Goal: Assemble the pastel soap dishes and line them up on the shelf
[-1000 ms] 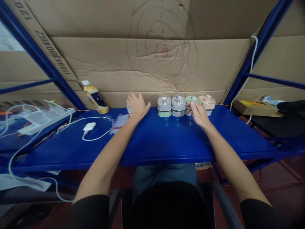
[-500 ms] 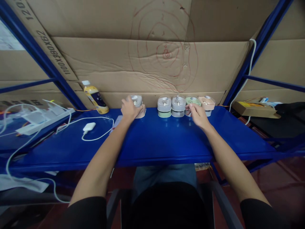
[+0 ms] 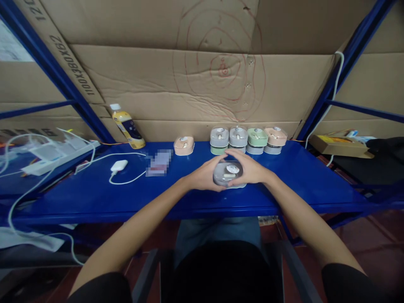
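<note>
Both hands are cupped around one grey round-cornered container with a clear lid, held just above the blue shelf near its front edge. My left hand grips its left side and my right hand grips its right side. At the back stands a row of stacked containers: grey on green, grey, green on grey and peach on grey. A single peach container sits apart to the left.
A yellow drink bottle leans at the back left. A white charger with cable and a small flat packet lie left of centre. Cardboard sheets line the back. A flat box lies on the right shelf.
My left hand left the peach container at the back. Both hands came forward to the middle and now hold a grey container between them.
</note>
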`<state>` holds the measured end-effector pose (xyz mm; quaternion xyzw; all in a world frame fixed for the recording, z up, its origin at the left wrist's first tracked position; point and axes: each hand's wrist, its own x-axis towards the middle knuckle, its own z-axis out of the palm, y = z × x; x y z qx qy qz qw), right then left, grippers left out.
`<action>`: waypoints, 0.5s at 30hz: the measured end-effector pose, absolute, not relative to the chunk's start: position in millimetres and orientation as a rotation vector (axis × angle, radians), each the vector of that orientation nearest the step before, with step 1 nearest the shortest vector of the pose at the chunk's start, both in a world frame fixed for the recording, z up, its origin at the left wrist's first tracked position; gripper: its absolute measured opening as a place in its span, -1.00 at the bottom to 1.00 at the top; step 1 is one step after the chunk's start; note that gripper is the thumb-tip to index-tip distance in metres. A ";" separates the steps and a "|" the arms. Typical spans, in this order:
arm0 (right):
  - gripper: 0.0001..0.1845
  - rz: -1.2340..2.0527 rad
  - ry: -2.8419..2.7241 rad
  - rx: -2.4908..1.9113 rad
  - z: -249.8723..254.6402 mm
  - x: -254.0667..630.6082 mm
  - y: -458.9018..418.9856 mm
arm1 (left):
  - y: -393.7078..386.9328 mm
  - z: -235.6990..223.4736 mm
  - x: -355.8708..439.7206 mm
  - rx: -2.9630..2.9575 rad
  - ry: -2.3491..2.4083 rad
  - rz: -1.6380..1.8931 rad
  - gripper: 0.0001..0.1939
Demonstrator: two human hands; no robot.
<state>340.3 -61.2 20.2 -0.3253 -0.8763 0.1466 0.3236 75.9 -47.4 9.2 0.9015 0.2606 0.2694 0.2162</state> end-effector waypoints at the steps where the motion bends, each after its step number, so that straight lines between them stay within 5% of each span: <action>1: 0.32 0.434 -2.346 -0.870 18.6 337.3 -62.8 | -49.2 5.7 78.6 2.472 0.717 0.725 0.24; 9: 0.08 0.476 -2.262 -0.948 26.0 345.0 -64.9 | -51.7 -2.9 62.7 2.373 0.757 0.715 0.27; 15: -0.17 0.352 -1.889 -1.281 27.6 393.7 -34.3 | -49.9 0.8 51.2 2.587 0.753 0.613 -0.40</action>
